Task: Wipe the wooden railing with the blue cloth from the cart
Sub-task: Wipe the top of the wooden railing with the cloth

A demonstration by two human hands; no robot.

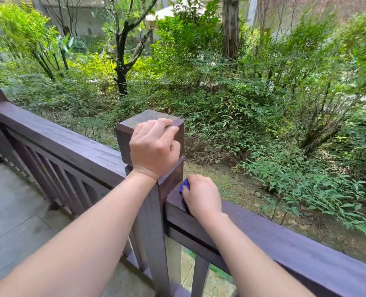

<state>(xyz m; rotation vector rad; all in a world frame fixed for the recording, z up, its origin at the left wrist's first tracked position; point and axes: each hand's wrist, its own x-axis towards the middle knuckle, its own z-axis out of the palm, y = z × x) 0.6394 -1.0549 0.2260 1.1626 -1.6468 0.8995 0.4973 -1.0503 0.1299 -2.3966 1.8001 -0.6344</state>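
The wooden railing [285, 239] is a dark purplish brown with faint streaks of grain along its top, and the post cap [149, 120] shows a paler, greyish worn patch. The cloth [183, 185] is a vivid, plain blue. The deck floor [12, 211] is dull grey. Behind, the shrubs [220, 86] run from deep to yellow-green around a near-black tree trunk [121, 69]

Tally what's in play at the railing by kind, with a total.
Hands: 2, left hand on the post cap, right hand on the cloth
Blue cloth: 1
Corner post: 1
Top rails: 2, left rail, right rail
Total: 6
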